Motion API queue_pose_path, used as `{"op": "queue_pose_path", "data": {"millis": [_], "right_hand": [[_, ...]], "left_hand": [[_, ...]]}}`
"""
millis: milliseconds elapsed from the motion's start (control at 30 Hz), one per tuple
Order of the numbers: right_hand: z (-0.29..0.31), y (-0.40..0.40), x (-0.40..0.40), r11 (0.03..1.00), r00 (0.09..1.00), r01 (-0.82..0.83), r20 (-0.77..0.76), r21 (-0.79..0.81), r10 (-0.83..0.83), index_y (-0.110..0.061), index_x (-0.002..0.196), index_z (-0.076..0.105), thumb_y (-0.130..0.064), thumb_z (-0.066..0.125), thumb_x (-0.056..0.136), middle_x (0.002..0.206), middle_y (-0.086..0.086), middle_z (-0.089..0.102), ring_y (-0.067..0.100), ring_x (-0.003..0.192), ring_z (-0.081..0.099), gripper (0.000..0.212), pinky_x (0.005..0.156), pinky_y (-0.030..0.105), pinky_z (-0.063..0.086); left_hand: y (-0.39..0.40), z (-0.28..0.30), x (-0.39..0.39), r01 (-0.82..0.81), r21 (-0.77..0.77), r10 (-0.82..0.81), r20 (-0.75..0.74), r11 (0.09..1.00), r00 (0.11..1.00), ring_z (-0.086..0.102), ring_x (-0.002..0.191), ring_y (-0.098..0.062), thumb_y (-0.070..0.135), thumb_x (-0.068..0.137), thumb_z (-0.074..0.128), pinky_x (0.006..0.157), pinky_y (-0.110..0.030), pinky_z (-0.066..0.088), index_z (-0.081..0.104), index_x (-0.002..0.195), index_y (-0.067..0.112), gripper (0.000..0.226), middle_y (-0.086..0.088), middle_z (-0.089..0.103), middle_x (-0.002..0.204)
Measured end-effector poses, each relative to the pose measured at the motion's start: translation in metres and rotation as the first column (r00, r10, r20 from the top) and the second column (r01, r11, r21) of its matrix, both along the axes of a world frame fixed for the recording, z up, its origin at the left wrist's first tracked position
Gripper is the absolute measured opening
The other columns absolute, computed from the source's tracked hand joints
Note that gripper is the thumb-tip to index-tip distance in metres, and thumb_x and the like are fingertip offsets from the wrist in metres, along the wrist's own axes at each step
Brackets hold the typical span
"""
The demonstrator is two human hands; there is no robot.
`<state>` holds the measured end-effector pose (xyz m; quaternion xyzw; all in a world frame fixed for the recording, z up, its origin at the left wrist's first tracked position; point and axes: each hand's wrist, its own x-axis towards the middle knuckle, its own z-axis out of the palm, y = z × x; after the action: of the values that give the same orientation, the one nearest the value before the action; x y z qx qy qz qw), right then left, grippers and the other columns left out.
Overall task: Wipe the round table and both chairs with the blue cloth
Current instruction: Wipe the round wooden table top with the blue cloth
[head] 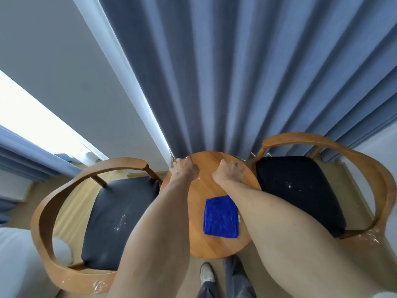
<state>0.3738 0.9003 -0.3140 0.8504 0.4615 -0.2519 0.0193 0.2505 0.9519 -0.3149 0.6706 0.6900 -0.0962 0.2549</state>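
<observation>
One round wooden table (211, 244) at centre. Two wooden armchairs with dark seat cushions: one (111, 214) at 9 o'clock of the table, one (300, 190) at 3 o'clock. One folded blue cloth (221, 217) on the tabletop. Two hands: left hand (184, 168) at 11 o'clock, right hand (229, 171) at 1 o'clock.

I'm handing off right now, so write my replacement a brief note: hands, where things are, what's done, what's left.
Left hand grips the far left rim of the round table; right hand rests on its far top, fingers curled, holding nothing visible.
Blue cloth lies folded near the table's middle, in neither hand.
Done: no wiping evident; white specks show on both seats.
Left: pick up the cloth, wipe the table, the left chair and the right chair.
</observation>
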Motion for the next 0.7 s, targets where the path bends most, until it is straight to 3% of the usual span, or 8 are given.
{"op": "queue_pose_path", "data": {"millis": [200,367,700], "right_hand": [[-0.059,0.038,0.012,0.996,0.997,-0.048,-0.056,-0.069,0.044,-0.018,0.126,0.057,-0.030,0.058,0.091,0.138,0.018,0.048,0.035,0.130,0.041,0.037,0.105,0.048,0.033],[-0.112,0.055,0.010,0.992,0.995,-0.068,-0.077,-0.104,0.060,-0.017,0.127,0.056,-0.041,0.057,0.092,0.136,0.018,0.049,0.034,0.128,0.042,0.043,0.103,0.047,0.034],[-0.251,0.024,-0.015,0.965,0.996,-0.049,-0.084,-0.259,0.028,-0.016,0.122,0.058,-0.029,0.055,0.094,0.129,0.015,0.051,0.035,0.116,0.053,0.032,0.094,0.044,0.043]], "left_hand": [[0.031,-0.052,0.010,-0.071,-0.059,0.069,-0.037,0.996,0.997,0.047,0.125,-0.037,0.020,0.093,0.044,0.103,-0.052,0.041,0.048,0.134,0.015,0.041,-0.018,0.046,0.138],[0.048,-0.100,0.027,-0.034,-0.060,0.033,-0.015,0.998,0.999,0.045,0.125,-0.037,0.021,0.095,0.041,0.101,-0.052,0.042,0.047,0.137,0.013,0.043,-0.019,0.045,0.138],[0.026,-0.238,-0.001,-0.010,-0.133,0.007,-0.026,0.991,1.000,0.044,0.123,-0.038,0.022,0.093,0.042,0.100,-0.052,0.042,0.049,0.133,0.013,0.041,-0.020,0.045,0.135]]}}
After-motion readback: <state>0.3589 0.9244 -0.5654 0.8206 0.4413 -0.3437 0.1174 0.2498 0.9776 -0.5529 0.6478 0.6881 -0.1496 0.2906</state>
